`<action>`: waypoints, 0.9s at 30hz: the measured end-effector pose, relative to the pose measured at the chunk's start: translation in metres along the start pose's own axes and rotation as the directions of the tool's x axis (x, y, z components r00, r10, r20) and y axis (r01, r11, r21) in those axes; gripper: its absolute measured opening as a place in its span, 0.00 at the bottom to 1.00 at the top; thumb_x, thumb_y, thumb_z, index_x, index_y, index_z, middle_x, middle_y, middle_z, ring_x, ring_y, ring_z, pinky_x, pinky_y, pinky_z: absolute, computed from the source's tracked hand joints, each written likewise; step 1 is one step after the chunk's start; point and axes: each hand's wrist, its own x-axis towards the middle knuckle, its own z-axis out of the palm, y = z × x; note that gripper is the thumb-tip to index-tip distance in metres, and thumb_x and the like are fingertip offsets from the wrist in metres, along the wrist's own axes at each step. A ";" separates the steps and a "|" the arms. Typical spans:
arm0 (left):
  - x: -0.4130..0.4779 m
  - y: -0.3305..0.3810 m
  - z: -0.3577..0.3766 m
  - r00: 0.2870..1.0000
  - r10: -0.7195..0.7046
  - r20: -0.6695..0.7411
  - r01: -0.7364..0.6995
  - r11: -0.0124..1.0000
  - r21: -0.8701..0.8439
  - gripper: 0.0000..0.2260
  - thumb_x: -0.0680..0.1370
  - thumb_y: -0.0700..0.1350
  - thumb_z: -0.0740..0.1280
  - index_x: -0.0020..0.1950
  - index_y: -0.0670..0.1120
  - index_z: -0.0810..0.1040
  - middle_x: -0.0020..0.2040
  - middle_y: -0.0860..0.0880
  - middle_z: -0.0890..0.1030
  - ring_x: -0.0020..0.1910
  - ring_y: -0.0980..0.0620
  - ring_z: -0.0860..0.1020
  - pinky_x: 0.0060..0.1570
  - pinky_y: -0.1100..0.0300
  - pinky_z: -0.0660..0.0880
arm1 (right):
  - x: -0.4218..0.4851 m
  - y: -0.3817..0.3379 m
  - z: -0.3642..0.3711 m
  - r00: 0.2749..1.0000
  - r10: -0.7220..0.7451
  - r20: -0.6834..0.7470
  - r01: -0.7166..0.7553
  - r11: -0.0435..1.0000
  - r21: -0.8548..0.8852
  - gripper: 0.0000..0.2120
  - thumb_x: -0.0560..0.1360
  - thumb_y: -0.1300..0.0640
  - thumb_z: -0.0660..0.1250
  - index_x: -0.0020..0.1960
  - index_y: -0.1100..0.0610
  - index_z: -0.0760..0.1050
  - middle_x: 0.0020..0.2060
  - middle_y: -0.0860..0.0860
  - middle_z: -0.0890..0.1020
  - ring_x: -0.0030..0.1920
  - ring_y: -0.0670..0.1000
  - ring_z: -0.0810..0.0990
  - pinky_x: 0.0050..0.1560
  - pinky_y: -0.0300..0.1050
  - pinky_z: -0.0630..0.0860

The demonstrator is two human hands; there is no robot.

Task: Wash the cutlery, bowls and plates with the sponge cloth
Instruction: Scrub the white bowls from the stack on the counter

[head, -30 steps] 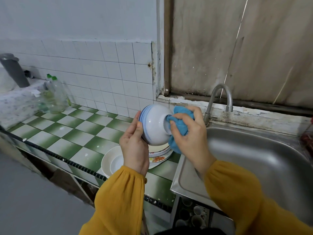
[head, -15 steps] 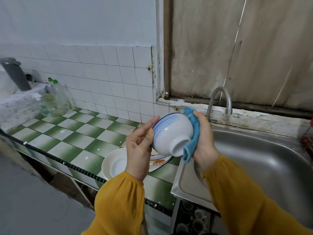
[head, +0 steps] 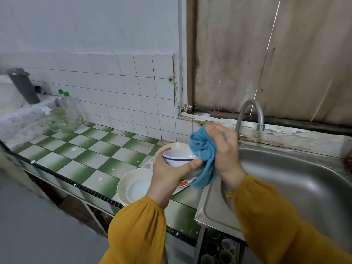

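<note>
Green-checked tiled table [head: 91, 159] left of the steel sink [head: 285, 178]: left hand [head: 167, 180] cupped the white bowl [head: 179, 159] upright from below, likely to open its inside for wiping, right hand [head: 224, 149] just beside it gripped the bunched sponge cloth [head: 203, 149] at the rim, stacked dishes [head: 122, 184] waited below the left hand.

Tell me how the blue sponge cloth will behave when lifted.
The crumpled blue sponge cloth is probably floppy: it bunches in the right hand and its lower end hangs limp beside the white blue-rimmed bowl in the left hand. It likely weighs little, since fingers alone pinch it.
</note>
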 end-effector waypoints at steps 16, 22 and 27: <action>-0.006 0.002 0.001 0.868 0.475 0.147 -0.494 0.795 0.352 0.47 0.54 0.53 0.82 0.67 0.63 0.62 0.64 0.53 0.72 0.65 0.54 0.73 0.63 0.58 0.73 | 0.002 -0.022 -0.001 0.911 0.301 0.282 -0.116 0.842 -0.526 0.19 0.75 0.67 0.61 0.57 0.45 0.66 0.53 0.51 0.74 0.51 0.48 0.76 0.48 0.34 0.75; -0.005 -0.007 -0.013 0.854 0.429 0.294 -0.517 0.762 0.390 0.52 0.55 0.54 0.83 0.73 0.54 0.59 0.66 0.47 0.71 0.65 0.47 0.74 0.62 0.49 0.75 | -0.012 -0.011 -0.022 0.742 0.439 0.507 0.046 0.720 -0.692 0.18 0.68 0.58 0.74 0.54 0.42 0.79 0.53 0.48 0.81 0.54 0.46 0.80 0.59 0.39 0.75; -0.009 -0.010 -0.007 0.854 0.408 0.323 -0.507 0.792 0.339 0.49 0.58 0.46 0.83 0.73 0.48 0.60 0.66 0.46 0.70 0.67 0.47 0.73 0.65 0.50 0.73 | -0.030 0.012 -0.009 0.966 0.197 0.170 -0.082 0.852 -0.518 0.21 0.70 0.67 0.74 0.51 0.42 0.79 0.53 0.48 0.81 0.56 0.50 0.80 0.58 0.42 0.77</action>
